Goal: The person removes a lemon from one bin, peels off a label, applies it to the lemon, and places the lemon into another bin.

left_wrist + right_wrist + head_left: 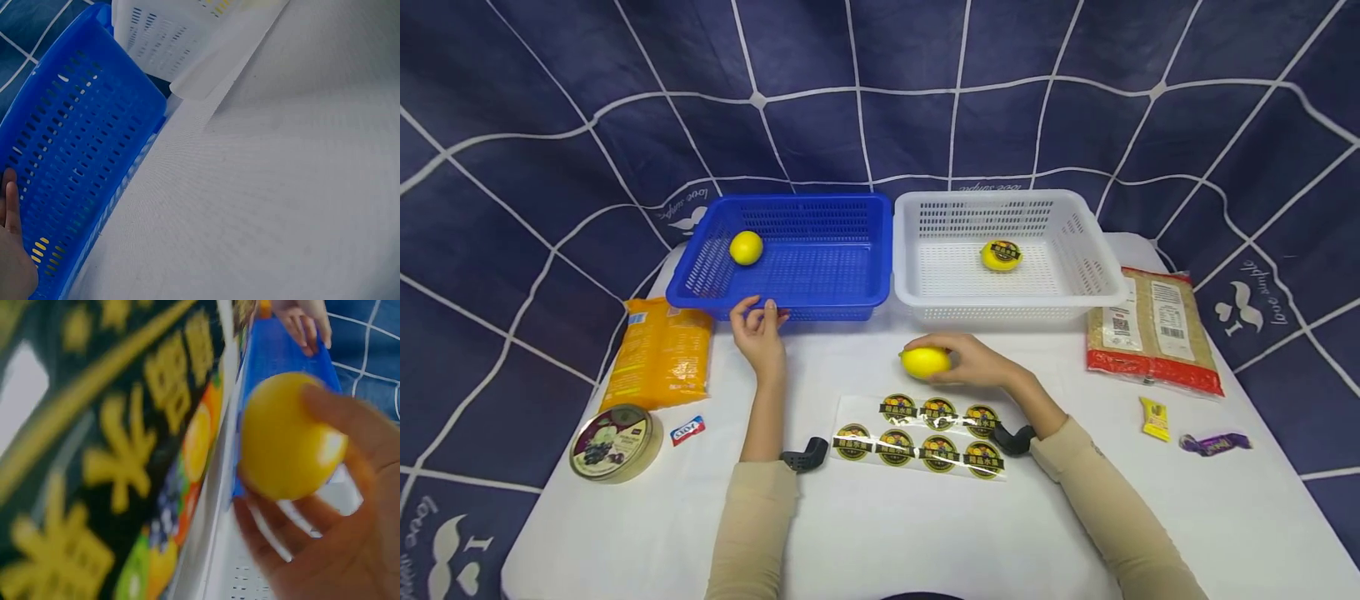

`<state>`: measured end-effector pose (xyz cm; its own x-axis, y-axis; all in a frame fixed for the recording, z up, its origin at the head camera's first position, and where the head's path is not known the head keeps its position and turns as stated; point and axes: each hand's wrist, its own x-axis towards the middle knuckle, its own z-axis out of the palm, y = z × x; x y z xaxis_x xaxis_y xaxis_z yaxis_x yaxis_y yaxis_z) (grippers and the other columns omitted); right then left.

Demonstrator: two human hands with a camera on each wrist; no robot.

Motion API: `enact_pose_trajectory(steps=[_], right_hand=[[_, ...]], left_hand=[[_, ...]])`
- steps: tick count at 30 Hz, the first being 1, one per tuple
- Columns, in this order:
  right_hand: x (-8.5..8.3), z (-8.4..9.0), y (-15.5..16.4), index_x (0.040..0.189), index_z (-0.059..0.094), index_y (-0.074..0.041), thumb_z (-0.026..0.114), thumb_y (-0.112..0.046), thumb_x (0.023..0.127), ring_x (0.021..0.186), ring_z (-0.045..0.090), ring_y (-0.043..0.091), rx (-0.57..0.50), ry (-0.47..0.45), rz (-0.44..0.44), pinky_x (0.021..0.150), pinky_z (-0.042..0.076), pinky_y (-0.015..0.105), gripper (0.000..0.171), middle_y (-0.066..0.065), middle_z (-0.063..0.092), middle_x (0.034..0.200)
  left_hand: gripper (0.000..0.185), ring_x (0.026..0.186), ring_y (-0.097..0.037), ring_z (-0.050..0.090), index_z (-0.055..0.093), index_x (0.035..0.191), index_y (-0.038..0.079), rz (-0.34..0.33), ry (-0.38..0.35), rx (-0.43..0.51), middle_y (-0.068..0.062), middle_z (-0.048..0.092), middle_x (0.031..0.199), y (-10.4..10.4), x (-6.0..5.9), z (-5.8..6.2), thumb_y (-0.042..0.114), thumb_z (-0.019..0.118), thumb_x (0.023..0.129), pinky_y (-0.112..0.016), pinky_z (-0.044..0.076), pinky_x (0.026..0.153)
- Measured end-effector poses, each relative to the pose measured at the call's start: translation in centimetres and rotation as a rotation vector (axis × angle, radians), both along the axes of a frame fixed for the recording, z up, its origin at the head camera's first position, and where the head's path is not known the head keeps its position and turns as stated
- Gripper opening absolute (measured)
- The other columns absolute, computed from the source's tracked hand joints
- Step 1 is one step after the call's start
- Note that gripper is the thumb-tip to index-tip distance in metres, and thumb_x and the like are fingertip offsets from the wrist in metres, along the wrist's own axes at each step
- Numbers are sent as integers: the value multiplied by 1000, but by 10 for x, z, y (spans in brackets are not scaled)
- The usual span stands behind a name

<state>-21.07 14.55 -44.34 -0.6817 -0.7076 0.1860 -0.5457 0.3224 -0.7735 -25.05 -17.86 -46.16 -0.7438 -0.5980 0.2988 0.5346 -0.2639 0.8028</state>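
Between my right fingers [934, 343] sat a bare lemon [925, 362], the fingers curled round it from the far side and the thumb under; in the right wrist view the same lemon [287, 434] filled my palm with no label visible on the side showing. My right hand [973, 362] held it just above the table [865, 533], near the front wall of the white basket [1101, 275] and just beyond the sticker sheet [917, 433].

My left hand [762, 333] rested at the front rim of the blue basket [820, 292], fingertips bent over the edge and touching it, gripping nothing else. The left wrist view showed only the heel of that hand [12, 250] against the blue wall.

Count as I read it: one lemon carrying a sticker [1002, 255] lay in the white basket; one plain lemon [746, 247] lay in the blue basket, far left corner. The sheet carried seven stickers, three in the far row and four in the near row, with a gap at the far left. Judgement: one fruit labelled and sorted, one in hand unlabelled, one waiting. Roughly a third done.

Around the work: an orange packet [658, 354] and a round tin [613, 442] to the left, a grain bag [1153, 329] and two wrapped sweets [1187, 429] to the right.
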Motion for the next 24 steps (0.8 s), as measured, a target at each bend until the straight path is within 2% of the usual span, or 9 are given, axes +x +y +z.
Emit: enact_pose_trajectory(steps=[3,6,10,14,20,24], right_hand=[[-2,-4,1,127,56,-19,74,-7,77,122,44,16,35,-36,-7,105,33,39,54,-7,55,126],[0,-4,1,128,55,-17,73,-7,78,122,44,19,60,-37,-19,106,32,40,54,-4,55,127],[3,-3,2,128,54,-9,72,-1,78,123,43,25,54,-47,-32,106,31,45,54,4,54,128],[3,-5,1,128,53,-5,71,2,77,124,42,29,36,-39,-44,106,29,47,54,10,53,129],[0,-6,5,129,55,-14,75,-9,78,123,43,23,46,-5,-83,107,31,42,55,4,52,130],[-2,-7,7,128,55,-18,75,-14,78,123,42,21,31,5,-89,107,30,40,55,1,51,130]], left_hand=[[22,63,-24,63,51,103,1,2,3,-1,-12,53,69,-1,0,1,3,64,85,-29,56,60],[22,63,-26,63,51,103,0,0,9,-1,-15,53,69,-2,0,0,3,64,85,-29,56,60],[23,63,-26,63,51,103,1,-10,3,-10,-20,52,70,-1,0,-2,4,65,85,-29,56,59],[24,64,-25,64,51,103,1,-8,1,-20,-17,54,69,-2,1,-4,5,65,85,-28,56,58],[23,63,-23,64,50,104,1,-10,16,-34,-11,55,68,-2,1,-4,4,64,86,-27,55,58],[22,64,-23,64,50,105,2,-13,9,-38,-13,54,69,-2,0,-3,3,62,87,-27,55,58]])
